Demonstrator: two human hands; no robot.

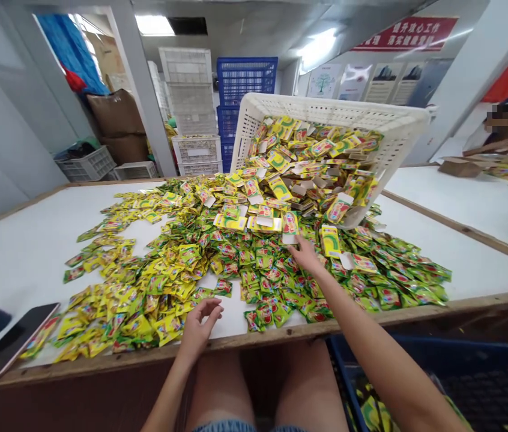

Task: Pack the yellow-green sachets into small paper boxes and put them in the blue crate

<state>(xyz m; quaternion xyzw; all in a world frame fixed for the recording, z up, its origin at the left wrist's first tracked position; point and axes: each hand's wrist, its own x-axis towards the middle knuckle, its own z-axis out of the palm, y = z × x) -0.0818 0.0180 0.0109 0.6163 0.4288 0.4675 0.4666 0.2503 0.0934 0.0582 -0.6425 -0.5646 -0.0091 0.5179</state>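
At the centre of the frame, a small printed box [289,223] is being reached for by the right hand [307,257], so the step in hand is judged to be the taking up of one box. The white flap at its lower end is met by the fingertips; whether the right grip has been closed on it cannot be told. Nothing is seen to be held by the left hand [196,327], at the lower centre just above the near edge of the counter [6,252]; its grip is curled, with a narrow gap left between thumb and fingers.

The box is lodged among other yellow boxes [280,188] at the mouth of the white basket [339,108], which is tilted towards the near side in the upper right. Green sachets [265,262] are heaped below the box, and yellow sachets [134,303] are spread to the lower left, near a phone [20,339].

For a clean lift, a firm pinch on the card body would be called for rather than on the flap alone, which could be bent. The box would best be drawn gently forward and up, as neighbouring boxes could be dragged or the loose heap made to slide.
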